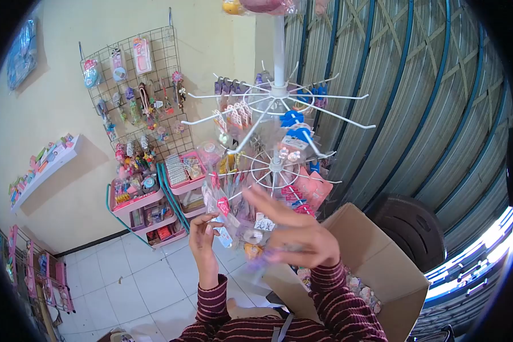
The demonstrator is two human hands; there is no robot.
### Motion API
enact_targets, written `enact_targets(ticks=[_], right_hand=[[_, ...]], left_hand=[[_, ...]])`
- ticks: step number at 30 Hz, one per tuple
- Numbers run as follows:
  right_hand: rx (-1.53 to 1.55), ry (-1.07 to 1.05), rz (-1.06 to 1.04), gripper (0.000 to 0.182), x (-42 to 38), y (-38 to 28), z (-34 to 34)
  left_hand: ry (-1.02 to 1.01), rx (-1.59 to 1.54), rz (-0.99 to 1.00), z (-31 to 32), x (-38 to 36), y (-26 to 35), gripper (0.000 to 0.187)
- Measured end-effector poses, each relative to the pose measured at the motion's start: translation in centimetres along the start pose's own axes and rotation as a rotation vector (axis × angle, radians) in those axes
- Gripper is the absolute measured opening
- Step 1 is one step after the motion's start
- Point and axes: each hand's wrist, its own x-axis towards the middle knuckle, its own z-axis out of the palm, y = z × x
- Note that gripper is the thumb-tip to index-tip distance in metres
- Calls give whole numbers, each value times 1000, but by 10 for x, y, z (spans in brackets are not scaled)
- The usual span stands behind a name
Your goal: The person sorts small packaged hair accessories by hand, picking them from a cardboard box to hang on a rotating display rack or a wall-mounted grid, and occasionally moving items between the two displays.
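My left hand [203,239] is raised in front of the lower tier of a white rotating display rack [275,166]. Its fingers are bent in a pinch; whatever they hold is hidden. Right beside it hang clear packets of small accessories, one with a pink piece [223,205]. My right hand [305,236], smeared by motion, passes in front of the same tier with its index finger stretched toward the hooks. Below its curled fingers shows a blurred purple item [261,259] in clear wrap. A packet with a white card [264,222] hangs between the hands.
An open cardboard box [382,268] with small packets inside stands at my right, near a dark brown chair [410,231]. Behind the rack is a folding metal shutter [359,85]. Pink trolleys [137,204] and a wire grid [105,65] with accessories are at the left.
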Motion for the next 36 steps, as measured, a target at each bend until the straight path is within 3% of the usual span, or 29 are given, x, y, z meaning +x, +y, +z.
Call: enact_targets(ticks=[2, 4, 7, 9, 15, 21, 23, 24, 27, 29, 31, 32, 34, 36], right_hand=[[-160, 54, 22, 15, 24, 9, 8], [-551, 213, -19, 13, 45, 26, 12], [-713, 167, 0, 14, 46, 48, 10], [-713, 203, -55, 13, 37, 45, 4], [-694, 259, 95, 13, -3, 14, -38], [-600, 479, 188, 19, -47, 13, -85], [-513, 765, 126, 25, -55, 10, -88], [-516, 867, 100, 37, -57, 6, -84], [-537, 966, -11, 47, -57, -5, -64], [-545, 944, -5, 46, -54, -6, -50], [-478, 724, -74, 39, -46, -2, -36], [-478, 733, -70, 39, -38, -2, -25], [-410, 660, 86, 22, -19, -5, -3], [-432, 675, 91, 22, -7, 1, 9]], left_hand=[[-5, 31, 9, -1, 0, -2, 24], [2, 31, -17, -2, -1, -3, 24], [-21, 49, 19, -1, -2, 3, 24], [-9, 48, 29, -7, -2, 1, 24], [57, -13, -12, -19, -1, 4, 20], [47, -15, -19, -21, -1, 5, 20], [63, -8, -27, -20, 0, 7, 20], [52, -10, -26, -20, 0, 6, 20], [28, -16, -10, -23, 0, -1, 20], [17, -13, -31, -24, 0, -2, 20], [2, 26, -21, -26, -1, -3, 21], [1, 61, -8, -28, -2, -3, 22], [-7, 80, -6, -33, -2, 1, 22], [-11, 98, -5, -42, -2, 4, 21]])
